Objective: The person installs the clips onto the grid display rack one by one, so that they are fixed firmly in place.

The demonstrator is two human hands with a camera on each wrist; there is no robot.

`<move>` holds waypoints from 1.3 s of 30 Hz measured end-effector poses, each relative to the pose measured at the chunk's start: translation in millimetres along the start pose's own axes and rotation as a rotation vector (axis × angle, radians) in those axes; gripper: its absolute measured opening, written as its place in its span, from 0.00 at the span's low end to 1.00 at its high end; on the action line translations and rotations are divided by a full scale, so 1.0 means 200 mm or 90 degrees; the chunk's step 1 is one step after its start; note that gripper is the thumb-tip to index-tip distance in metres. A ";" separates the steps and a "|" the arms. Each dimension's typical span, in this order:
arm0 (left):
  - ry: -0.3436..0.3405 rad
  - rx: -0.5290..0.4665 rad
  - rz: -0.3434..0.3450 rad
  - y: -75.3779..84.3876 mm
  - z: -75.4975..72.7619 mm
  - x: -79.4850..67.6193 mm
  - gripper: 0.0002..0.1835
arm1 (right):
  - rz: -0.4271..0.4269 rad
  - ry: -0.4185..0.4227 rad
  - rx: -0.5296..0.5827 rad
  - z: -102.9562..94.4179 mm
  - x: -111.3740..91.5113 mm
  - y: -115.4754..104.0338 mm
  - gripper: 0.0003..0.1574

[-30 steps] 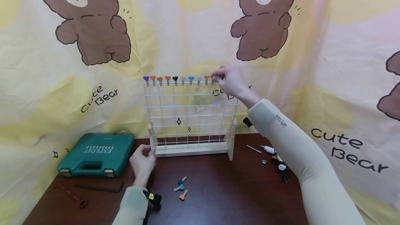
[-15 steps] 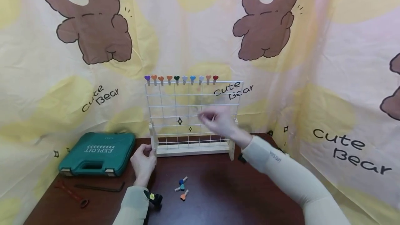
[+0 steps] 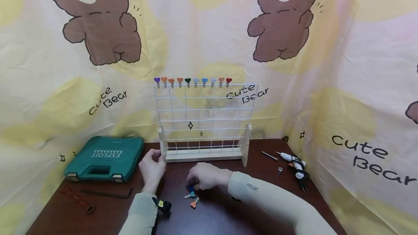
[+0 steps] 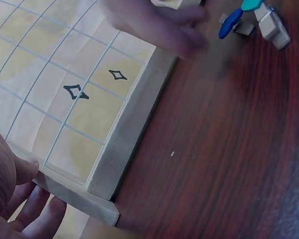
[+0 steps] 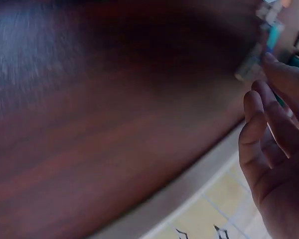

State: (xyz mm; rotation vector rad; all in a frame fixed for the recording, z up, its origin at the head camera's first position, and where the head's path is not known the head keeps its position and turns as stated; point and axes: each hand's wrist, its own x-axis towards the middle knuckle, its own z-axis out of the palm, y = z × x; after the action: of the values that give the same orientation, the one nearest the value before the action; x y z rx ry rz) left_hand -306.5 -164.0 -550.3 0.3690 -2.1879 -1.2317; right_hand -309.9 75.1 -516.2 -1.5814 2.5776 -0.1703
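Note:
A white wire grid stands upright in a pale wooden base. Several small heart-topped clothespins line its top wire, from a purple one to a red one. My left hand holds the stand's left foot, thumb on one side and fingers on the other, as the left wrist view shows. Over the table my right hand reaches to a blue clothespin, fingers bent loosely and apart from the thumb. Beside it lie a teal clothespin and an orange heart clothespin.
At the left are a green tool case, a hex key and a rusty wrench. A white corded tool, a metal rod and a small nut lie at the right. A bear-print cloth hangs behind.
My right hand has let go of the red clothespin on the top wire and come down to the loose clothespins on the table. The left hand stays on the stand.

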 end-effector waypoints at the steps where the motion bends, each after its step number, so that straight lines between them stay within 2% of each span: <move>1: 0.000 -0.001 0.000 0.00 0.00 0.00 0.05 | 0.002 -0.005 -0.001 0.02 0.00 0.00 0.17; 6: -0.002 0.002 0.002 0.01 0.01 0.00 0.04 | -0.007 0.009 -0.010 0.03 -0.02 0.03 0.21; 8: -0.006 0.004 0.005 0.01 0.01 0.00 0.04 | -0.011 0.032 -0.013 -0.02 -0.05 0.04 0.20; 11: -0.010 0.008 0.009 0.01 0.00 0.00 0.04 | -0.017 0.102 -0.017 -0.14 -0.11 0.06 0.14; 14: -0.007 0.009 0.012 0.02 0.00 0.00 0.04 | -0.007 0.197 0.017 -0.34 -0.19 0.08 0.09; 20: -0.003 0.000 0.010 0.03 0.00 0.01 0.05 | 0.041 0.416 0.215 -0.84 -0.40 0.13 0.10; 23: -0.005 -0.002 0.006 0.03 -0.01 0.01 0.05 | 0.088 0.528 0.228 -1.10 -0.49 0.18 0.10; 26: -0.010 0.002 0.000 0.02 -0.01 0.01 0.05 | 0.148 0.607 0.174 -1.31 -0.53 0.24 0.07; 29: -0.018 0.010 -0.003 0.01 -0.01 0.01 0.04 | 0.196 0.629 0.097 -1.43 -0.54 0.29 0.06; 32: -0.023 0.008 -0.003 0.00 -0.01 0.01 0.04 | 0.237 0.614 0.030 -1.48 -0.51 0.33 0.05; 36: -0.025 0.007 -0.007 0.00 -0.02 0.01 0.05 | 0.293 0.554 0.057 -1.49 -0.47 0.35 0.08; 39: -0.024 0.010 -0.010 0.01 -0.01 0.00 0.05 | 0.308 0.551 0.063 -1.47 -0.46 0.36 0.15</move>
State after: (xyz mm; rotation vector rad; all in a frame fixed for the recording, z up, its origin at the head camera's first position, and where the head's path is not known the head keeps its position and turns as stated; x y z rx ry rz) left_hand -304.9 -165.4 -547.7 0.3728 -2.2316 -1.2407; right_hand -376.4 200.2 -233.3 -0.8965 3.3889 -1.1171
